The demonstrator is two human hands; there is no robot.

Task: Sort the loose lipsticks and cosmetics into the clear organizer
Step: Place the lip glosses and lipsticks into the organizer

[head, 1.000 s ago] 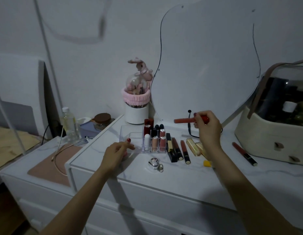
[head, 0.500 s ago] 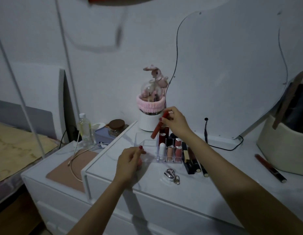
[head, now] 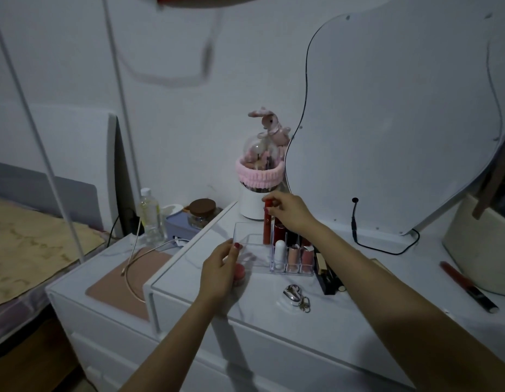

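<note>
Near the back left corner of the dresser top [head: 344, 321], we see the right hand [head: 288, 213] pinching the cap end of a red lipstick tube [head: 267, 226], its long axis upright, its lower end inside the clear organizer [head: 245, 236] at the rear, beside the filled slots. We judge the coming move runs straight down. The left hand [head: 220, 274] curls on the organizer's front left corner, steadying it. 1 dark red tube [head: 469, 287] lies well right.

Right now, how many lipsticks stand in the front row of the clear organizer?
3: a white tube, a pinkish-beige tube and a pink tube, left to right in the clear acrylic organizer. Those behind are partly hidden.
</note>
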